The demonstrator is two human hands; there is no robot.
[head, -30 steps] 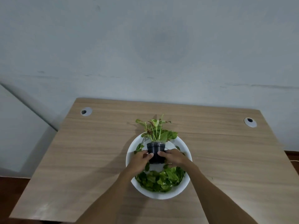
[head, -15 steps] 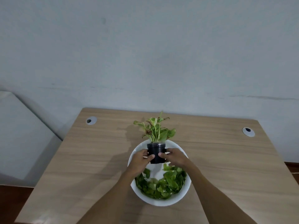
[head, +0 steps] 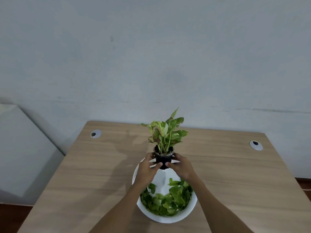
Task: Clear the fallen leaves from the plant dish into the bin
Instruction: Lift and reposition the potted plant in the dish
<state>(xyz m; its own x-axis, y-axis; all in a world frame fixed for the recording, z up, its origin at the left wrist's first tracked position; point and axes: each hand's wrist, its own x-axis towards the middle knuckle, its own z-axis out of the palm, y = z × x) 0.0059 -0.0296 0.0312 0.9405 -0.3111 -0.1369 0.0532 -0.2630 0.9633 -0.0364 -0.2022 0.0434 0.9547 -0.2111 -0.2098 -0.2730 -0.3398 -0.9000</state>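
Observation:
A small black plant pot (head: 163, 159) with a green and cream leafy plant (head: 165, 132) is held up above the far part of a white dish (head: 168, 218). My left hand (head: 148, 167) grips the pot's left side and my right hand (head: 180, 166) grips its right side. Several loose green leaves (head: 166, 199) lie in the near half of the dish. The dish's bare white centre shows below the pot. No bin is in view.
The dish sits on a wooden desk (head: 84, 174) near its front middle. Two grey cable grommets (head: 96, 133) (head: 256, 145) are set in the far corners. A pale wall rises behind, and a white surface (head: 20, 148) stands to the left.
Both hands have lifted the pot out of the dish and moved it up and away from me. The dish's centre, where the pot stood, now shows bare.

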